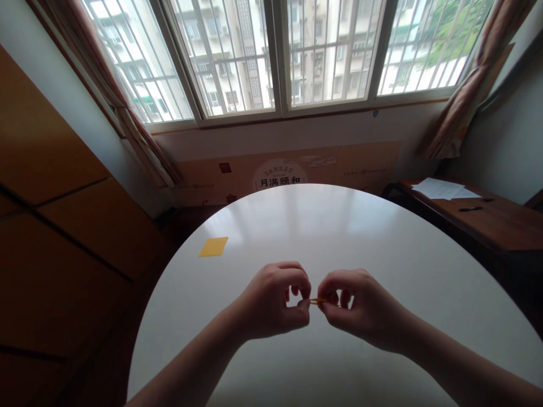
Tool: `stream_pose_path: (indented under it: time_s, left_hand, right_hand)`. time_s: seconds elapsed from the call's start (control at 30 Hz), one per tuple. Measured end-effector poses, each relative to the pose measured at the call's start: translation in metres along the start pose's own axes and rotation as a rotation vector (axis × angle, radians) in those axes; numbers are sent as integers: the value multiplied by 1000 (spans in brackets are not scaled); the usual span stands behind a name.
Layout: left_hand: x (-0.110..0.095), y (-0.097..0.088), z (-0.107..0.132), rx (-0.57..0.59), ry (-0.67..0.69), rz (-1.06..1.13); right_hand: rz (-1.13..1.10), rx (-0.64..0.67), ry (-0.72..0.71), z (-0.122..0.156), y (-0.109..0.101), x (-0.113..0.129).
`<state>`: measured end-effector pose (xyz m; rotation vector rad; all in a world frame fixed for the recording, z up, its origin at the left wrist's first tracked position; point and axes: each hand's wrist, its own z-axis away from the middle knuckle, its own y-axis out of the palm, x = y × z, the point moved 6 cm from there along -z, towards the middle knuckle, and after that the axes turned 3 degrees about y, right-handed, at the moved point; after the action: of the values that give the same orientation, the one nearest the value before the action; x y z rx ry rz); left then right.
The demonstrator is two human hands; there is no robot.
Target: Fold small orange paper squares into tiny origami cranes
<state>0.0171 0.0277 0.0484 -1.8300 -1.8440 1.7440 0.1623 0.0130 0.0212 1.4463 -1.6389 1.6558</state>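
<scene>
A flat yellow square [213, 247] lies on the round white desk [382, 243], beyond and left of the left hand [275, 297]; papers [443, 188] rest on a brown side table [509, 223] at far right. White surface runs from both hands to the curved far rim. Between the left hand and right hand [362, 297], nearly closed fingers pinch a small yellow piece [314, 301].

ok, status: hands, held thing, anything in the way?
Left grip, right grip: both pinching. Thin yellowish piece spans the gap between them. Yellow paper off left, not in the way.
</scene>
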Motion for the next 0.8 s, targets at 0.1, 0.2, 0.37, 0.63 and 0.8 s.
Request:
stream_pose_path:
  time_s: [0.1, 0.2, 0.37, 0.63, 0.8]
  left_hand:
    - [7, -8, 0, -29, -35, 44]
    - [14, -20, -2, -136, -93, 86]
    - [14, -20, -3, -232, -123, 118]
    - [25, 2, -1, -218, -202, 170]
    - [30, 4, -2, -240, -306, 271]
  right_hand:
    - [-81, 17, 69, -3, -1, -5]
    - [-207, -2, 169, -7, -4, -14]
    - [-372, -13, 259, -12, -5, -29]
    - [-543, -2, 267, -13, 0, -34]
    - [-634, 0, 358, -11, 5, -35]
